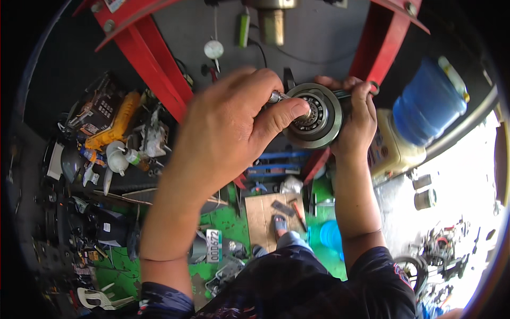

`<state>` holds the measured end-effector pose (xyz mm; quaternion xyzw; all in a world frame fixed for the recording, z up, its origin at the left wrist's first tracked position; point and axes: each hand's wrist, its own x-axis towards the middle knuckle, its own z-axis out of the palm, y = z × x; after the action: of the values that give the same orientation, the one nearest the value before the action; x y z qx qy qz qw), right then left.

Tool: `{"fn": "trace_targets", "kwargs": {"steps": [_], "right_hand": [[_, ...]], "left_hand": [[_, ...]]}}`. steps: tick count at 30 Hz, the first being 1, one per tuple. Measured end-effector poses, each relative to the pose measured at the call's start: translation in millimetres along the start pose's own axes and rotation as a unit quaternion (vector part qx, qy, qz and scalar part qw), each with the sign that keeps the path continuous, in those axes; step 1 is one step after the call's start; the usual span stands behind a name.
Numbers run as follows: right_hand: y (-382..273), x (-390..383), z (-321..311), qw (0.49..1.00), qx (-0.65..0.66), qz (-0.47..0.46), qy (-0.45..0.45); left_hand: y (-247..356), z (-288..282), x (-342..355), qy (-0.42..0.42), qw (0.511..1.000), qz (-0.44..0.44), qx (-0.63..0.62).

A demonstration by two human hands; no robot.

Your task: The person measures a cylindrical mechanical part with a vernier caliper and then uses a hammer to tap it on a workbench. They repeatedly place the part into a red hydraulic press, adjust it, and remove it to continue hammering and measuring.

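Steadying the disc [334, 125] appears to be my right hand's [359, 125] part in the head view: it grasps the rim from the disc's right. My left hand [228, 117] is curled about a small rod [274, 97] at the disc's upper left, thumb reaching the bearing [320, 115] in its centre. I judge the step to be working that bearing by hand; the next move calls for a firm right grasp and light thumb pressure. I cannot tell whether the rod touches the disc.

For room, a left leg [154, 69] and right leg [376, 45], both red, flank the disc, the right one near my fingertips. A ram [272, 26] hangs beyond it; drawing back toward me looks freest.
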<state>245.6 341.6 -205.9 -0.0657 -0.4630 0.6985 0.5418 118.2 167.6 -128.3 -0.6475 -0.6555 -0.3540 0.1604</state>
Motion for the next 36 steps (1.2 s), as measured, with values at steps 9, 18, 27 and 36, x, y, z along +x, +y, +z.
{"fn": "trace_targets", "kwargs": {"steps": [9, 18, 27, 36], "right_hand": [[74, -203, -78, 0.929, 0.066, 0.356, 0.076], [241, -343, -202, 0.767, -0.078, 0.598, -0.22], [464, -490, -557, 0.556, -0.601, 0.512, -0.261], [605, -548, -718, 0.485, -0.7, 0.489, -0.186]], "left_hand": [[23, 36, -150, -0.303, 0.935, -0.15, -0.11], [44, 161, -331, -0.413, 0.873, -0.26, 0.002], [-27, 408, -578, -0.36, 0.841, -0.394, 0.094], [-131, 614, -707, -0.348, 0.815, -0.449, 0.118]]}}
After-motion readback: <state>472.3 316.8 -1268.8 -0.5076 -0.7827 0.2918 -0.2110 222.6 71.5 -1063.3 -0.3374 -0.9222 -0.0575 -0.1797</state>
